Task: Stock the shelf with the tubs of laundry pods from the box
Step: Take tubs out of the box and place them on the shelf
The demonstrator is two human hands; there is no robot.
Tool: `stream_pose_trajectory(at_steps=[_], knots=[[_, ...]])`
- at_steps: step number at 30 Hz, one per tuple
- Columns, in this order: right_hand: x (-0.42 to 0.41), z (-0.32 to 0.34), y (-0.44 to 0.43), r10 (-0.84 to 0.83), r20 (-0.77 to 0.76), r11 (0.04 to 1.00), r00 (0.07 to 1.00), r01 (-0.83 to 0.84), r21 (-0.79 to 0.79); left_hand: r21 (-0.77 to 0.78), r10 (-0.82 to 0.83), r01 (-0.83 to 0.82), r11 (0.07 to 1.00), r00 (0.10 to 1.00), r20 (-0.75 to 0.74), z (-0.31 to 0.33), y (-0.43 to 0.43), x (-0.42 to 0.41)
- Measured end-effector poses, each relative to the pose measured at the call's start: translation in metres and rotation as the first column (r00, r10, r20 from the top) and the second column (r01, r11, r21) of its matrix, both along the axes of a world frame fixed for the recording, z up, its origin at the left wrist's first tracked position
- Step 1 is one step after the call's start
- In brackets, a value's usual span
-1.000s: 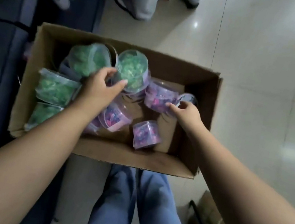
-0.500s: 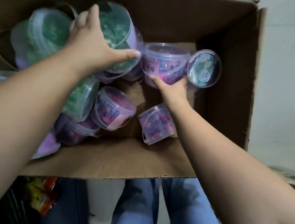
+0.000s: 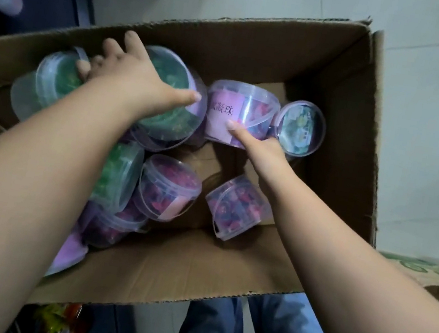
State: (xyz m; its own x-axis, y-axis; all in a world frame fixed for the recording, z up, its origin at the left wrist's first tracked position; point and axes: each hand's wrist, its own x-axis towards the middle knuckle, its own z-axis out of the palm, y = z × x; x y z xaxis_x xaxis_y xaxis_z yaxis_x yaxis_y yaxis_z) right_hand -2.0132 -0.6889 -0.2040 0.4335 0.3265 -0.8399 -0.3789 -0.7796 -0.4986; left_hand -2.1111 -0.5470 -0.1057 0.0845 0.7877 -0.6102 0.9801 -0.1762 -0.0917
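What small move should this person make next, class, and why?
Probably lift both tubs straight up out of the box: the left hand is spread over the green tub with its thumb down one side, the right hand pinches the purple tub, and nothing lies on top of either.

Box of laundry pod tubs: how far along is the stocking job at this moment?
Done: nothing can be confirmed, because the shelf is not in view. In hand: the left hand grips a big green tub and the right hand pinches the labelled purple tub, both inside the box. Left: many tubs, such as the upright purple tub and the tilted purple tub, lie in the box.
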Motion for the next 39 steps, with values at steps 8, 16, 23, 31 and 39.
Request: stream_pose_trajectory(at_steps=[8, 16, 23, 31, 39], knots=[[0.019, 0.033, 0.0, -0.12, -0.213, 0.984, 0.97, 0.144, 0.1, -0.155, 0.398, -0.368, 0.917, 0.875, 0.275, 0.015, 0.001, -0.028], [0.03, 0.063, -0.002, -0.062, -0.243, 0.976, 0.968, 0.11, 0.188, -0.838, 0.909, -0.354, 0.416, 0.155, 0.386, 0.006, -0.048, -0.064], [0.037, 0.079, -0.012, 0.14, -0.128, 0.962, 0.982, -0.104, 0.252, -0.921, 0.933, -0.164, 0.352, 0.143, 0.331, 0.007, -0.062, -0.082], [0.03, 0.143, 0.001, 0.265, -0.1, 0.905, 0.959, -0.211, 0.37, -0.946, 0.923, -0.113, 0.304, -0.209, 0.322, 0.068, -0.069, -0.08], [0.019, 0.25, 0.023, 0.509, 0.032, 0.719, 0.86, -0.446, 0.533, -0.762, 0.676, -0.316, 0.565, -0.353, 0.647, 0.196, -0.09, -0.11]])
